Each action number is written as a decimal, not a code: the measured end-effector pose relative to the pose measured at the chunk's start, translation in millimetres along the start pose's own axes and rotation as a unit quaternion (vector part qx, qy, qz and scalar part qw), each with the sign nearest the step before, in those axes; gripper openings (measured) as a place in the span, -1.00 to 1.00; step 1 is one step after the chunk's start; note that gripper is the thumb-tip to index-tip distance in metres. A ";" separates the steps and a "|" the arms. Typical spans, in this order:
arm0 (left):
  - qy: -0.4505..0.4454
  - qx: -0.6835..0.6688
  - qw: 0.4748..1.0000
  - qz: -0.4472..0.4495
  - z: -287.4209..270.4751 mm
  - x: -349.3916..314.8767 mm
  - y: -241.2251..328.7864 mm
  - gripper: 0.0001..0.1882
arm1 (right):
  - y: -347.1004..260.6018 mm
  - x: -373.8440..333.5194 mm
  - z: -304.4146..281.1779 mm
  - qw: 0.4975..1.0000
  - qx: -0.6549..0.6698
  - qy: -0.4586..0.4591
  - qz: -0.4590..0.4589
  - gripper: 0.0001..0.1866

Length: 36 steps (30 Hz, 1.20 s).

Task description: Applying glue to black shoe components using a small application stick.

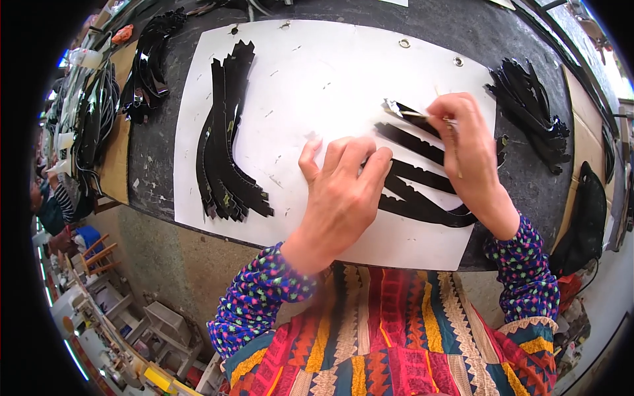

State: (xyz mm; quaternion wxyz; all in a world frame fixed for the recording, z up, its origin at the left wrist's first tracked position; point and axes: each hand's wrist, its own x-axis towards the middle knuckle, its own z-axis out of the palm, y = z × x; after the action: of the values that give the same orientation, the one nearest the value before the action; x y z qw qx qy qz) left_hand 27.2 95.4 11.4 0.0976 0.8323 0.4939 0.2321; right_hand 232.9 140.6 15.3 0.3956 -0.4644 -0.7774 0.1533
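Observation:
My left hand (pixel 347 188) is palm down on the white sheet (pixel 297 86), with bent fingers at the left end of a black strip (pixel 422 175); the fingertips are partly hidden. My right hand (pixel 465 138) is raised to the right, its fingers closed around a thin, pale, stick-like tool (pixel 416 115) whose exact kind I cannot make out. Beneath it, another black strip (pixel 413 143) slants across the sheet. Closest to me, a notched black strip (pixel 422 210) curves to the right.
A fanned bundle of black strips (pixel 228 145) lies on the sheet's left part. More bundles rest on the dark table at far left (pixel 150 63) and right (pixel 535 115). Metal eyelets (pixel 404 43) line the sheet's far edge. A black bag-like item (pixel 584 211) sits at the right edge.

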 end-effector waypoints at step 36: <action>0.011 0.145 0.989 0.002 -0.9 -15.8 2.1 -0.55 | -7.7 -24.7 -10.8 0.966 0.210 -0.064 0.140 -0.80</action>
State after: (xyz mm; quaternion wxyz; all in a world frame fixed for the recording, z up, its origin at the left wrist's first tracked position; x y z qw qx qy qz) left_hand 22.0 80.6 8.5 -0.0301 0.8360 0.5217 0.1673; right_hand 242.8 114.3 15.2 0.4081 -0.4644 -0.6787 0.3964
